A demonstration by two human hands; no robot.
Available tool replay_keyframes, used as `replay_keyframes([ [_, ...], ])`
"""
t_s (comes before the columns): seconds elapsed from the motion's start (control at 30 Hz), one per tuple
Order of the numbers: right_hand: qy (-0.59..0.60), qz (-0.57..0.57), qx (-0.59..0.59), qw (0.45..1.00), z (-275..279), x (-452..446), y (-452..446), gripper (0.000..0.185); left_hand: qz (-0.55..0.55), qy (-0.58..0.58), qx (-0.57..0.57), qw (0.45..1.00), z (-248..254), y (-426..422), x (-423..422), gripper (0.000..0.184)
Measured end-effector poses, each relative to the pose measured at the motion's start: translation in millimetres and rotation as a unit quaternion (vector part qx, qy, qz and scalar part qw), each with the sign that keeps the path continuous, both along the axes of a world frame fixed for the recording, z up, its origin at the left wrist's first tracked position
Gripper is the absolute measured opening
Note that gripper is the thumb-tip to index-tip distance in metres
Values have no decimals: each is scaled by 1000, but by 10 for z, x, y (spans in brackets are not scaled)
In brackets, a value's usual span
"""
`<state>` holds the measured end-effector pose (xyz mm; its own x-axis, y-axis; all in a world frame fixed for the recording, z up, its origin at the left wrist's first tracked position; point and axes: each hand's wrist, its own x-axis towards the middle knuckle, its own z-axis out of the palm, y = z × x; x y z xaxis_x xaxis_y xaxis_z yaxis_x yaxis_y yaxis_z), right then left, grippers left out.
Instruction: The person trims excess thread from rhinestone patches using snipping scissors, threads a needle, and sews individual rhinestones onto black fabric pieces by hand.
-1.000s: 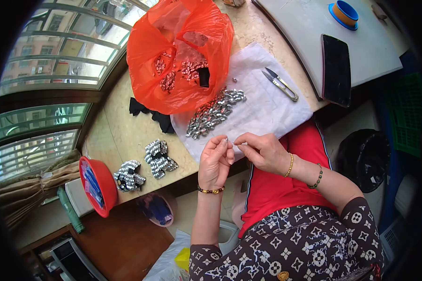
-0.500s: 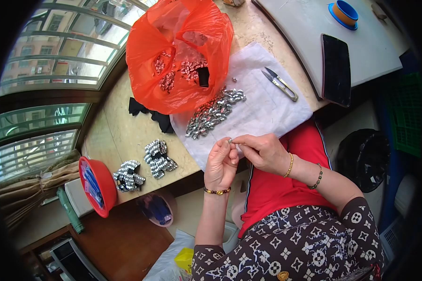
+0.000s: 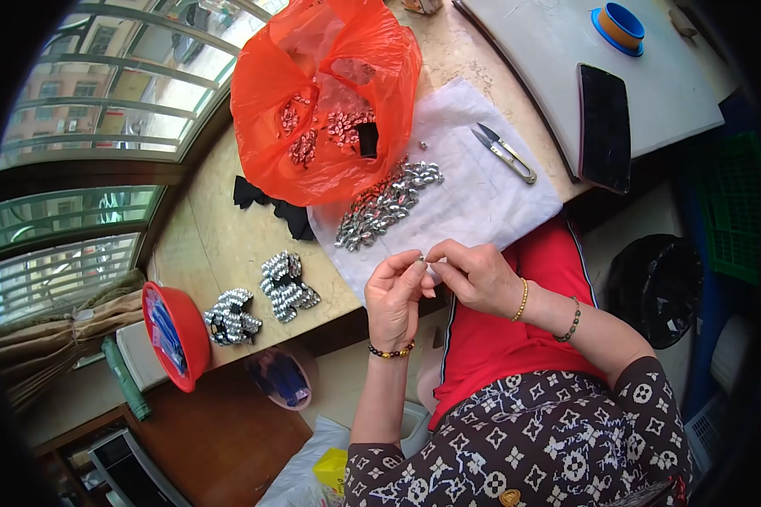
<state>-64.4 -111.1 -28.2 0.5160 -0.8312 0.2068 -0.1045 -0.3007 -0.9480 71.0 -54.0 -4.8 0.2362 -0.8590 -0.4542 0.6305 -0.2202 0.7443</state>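
My left hand [image 3: 393, 300] pinches a tiny silvery piece [image 3: 422, 258] between thumb and fingertips, over the near edge of a white cloth [image 3: 473, 198]. My right hand [image 3: 482, 280] is closed beside it, fingertips nearly meeting the left ones; what it pinches is too small to make out. Beyond both hands, a pile of silver beads [image 3: 385, 207] lies on the cloth. A red plastic bag [image 3: 254, 110] with more beads and a black item inside stands behind the pile. Thread snips [image 3: 506, 154] rest on the cloth to the right.
Two silver-beaded bundles [image 3: 287, 287] sit on the table [image 3: 194, 245] at left, near black fabric [image 3: 292, 221]. A red basin [image 3: 196, 342] stands at the left edge. A phone [image 3: 604, 127] and a blue-orange ring [image 3: 619, 29] lie on a white surface at right.
My left hand has shifted slightly right, and its wrist has turned a little. My right hand stays nearly in place, fingertips still close to the left ones.
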Motion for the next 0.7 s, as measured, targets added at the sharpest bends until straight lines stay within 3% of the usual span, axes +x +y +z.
replay_keyframes([
  [0.3,0,5,66,998,137,-73,18,10,-22,-94,-8,995,37,46,-136,14],
  [0.43,27,29,-15,999,94,-137,-3,14,-56,-267,-33,962,65,64,-236,10],
  [0.63,-16,-50,-216,975,82,-212,-73,13,-81,-275,-73,955,17,57,-397,9],
  [0.7,-63,-47,-105,991,358,-325,-78,10,-80,-383,-108,914,22,41,-456,12],
])
